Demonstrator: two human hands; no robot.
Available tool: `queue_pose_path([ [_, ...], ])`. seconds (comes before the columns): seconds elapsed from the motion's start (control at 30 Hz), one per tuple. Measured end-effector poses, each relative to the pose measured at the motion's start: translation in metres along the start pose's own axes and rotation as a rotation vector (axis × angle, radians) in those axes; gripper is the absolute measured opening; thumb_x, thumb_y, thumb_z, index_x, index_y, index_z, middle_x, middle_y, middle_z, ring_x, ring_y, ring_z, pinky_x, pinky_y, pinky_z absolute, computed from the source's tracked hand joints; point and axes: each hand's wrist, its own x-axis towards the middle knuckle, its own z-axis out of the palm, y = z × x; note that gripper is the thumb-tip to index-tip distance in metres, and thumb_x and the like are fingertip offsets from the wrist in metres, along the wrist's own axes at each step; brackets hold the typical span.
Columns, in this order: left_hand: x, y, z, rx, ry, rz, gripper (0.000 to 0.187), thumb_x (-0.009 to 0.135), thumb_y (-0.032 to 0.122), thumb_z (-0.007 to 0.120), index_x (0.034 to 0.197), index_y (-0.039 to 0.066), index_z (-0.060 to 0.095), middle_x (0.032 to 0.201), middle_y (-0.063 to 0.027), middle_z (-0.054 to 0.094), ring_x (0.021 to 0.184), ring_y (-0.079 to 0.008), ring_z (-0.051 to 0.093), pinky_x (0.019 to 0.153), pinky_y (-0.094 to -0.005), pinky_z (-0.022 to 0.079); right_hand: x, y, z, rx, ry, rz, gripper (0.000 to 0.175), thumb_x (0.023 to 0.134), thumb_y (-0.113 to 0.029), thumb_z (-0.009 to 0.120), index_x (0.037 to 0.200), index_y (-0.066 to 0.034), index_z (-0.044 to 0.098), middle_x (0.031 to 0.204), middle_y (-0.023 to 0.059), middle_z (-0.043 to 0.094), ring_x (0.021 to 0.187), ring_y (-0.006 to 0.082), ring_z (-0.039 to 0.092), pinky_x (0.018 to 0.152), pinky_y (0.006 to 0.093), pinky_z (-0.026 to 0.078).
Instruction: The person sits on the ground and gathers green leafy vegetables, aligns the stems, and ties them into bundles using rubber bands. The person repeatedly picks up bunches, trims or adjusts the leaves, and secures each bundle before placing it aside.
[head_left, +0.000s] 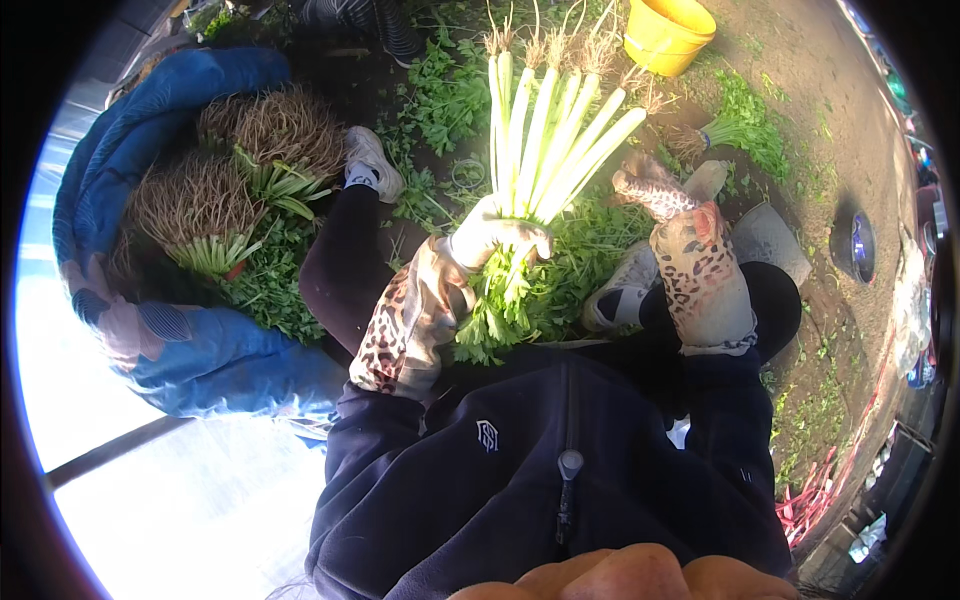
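Note:
My gloved left hand (501, 238) is closed around several pale celery stalks (544, 142); their roots point away from me and their leaves hang toward my lap. To the right, my gloved right hand (656, 187) is raised beside the stalks, apart from them; whether its fingers hold anything is unclear. Leopard-print sleeve covers wrap both forearms. Loose leafy greens (600, 232) lie on the ground between my feet. At my left, rooted celery bundles (206, 210) rest on greens inside a blue cloth wrap (82, 180).
A yellow bucket (667, 34) stands at the far side. Right of it lies a tied celery bundle (739, 127). A dark round container (861, 244) and red strips (814, 499) are on the soil at right. Another person's striped sleeve or leg (367, 26) shows at the top.

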Motion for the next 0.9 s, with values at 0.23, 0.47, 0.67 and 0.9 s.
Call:
queue_pose_path([
  [0.23, 0.028, -0.04, -0.003, 0.12, -0.092, 0.047, 0.045, 0.082, 0.014, 0.068, 0.12, -0.003, 0.052, 0.099, -0.0125, 0.065, 0.093, -0.0199, 0.063, 0.08, -0.0293, 0.05, 0.013, -0.036, 0.082, 0.743, -0.087, -0.296, 0.048, 0.086, -0.008, 0.061, 0.129, 0.0039, 0.041, 0.118, 0.0205, 0.055, 0.102, 0.0331, 0.059, 0.086, 0.0415, 0.051],
  [0.47, 0.035, 0.044, 0.016, 0.236, 0.104, 0.287, 0.054, 0.079, 0.012, 0.073, 0.125, 0.001, 0.047, 0.116, -0.0082, 0.056, 0.098, -0.0145, 0.056, 0.078, -0.0285, 0.049, -0.008, -0.05, 0.086, 0.391, 0.06, -0.321, 0.043, 0.08, -0.004, 0.068, 0.119, 0.0018, 0.05, 0.108, 0.0146, 0.061, 0.088, 0.0243, 0.065, 0.077, 0.0334, 0.054],
  [0.67, 0.035, 0.055, 0.028, 0.296, 0.338, 0.296, 0.02, 0.075, 0.006, 0.075, 0.092, 0.001, 0.065, 0.077, -0.0044, 0.064, 0.051, -0.0084, 0.054, 0.043, -0.0219, 0.045, 0.011, -0.023, 0.078, 0.233, 0.185, -0.313, 0.037, 0.074, -0.003, 0.074, 0.107, 0.0007, 0.058, 0.093, 0.0075, 0.064, 0.085, 0.0171, 0.064, 0.073, 0.028, 0.053],
  [0.9, 0.048, 0.032, 0.038, 0.213, 0.475, 0.585, 0.014, 0.072, 0.004, 0.077, 0.078, 0.001, 0.065, 0.068, 0.0012, 0.059, 0.062, -0.0063, 0.051, 0.058, -0.0222, 0.041, 0.011, -0.009, 0.072, 0.217, 0.225, -0.342, 0.035, 0.07, 0.001, 0.076, 0.1, -0.0016, 0.058, 0.085, 0.0039, 0.061, 0.079, 0.0149, 0.061, 0.068, 0.0267, 0.051],
])
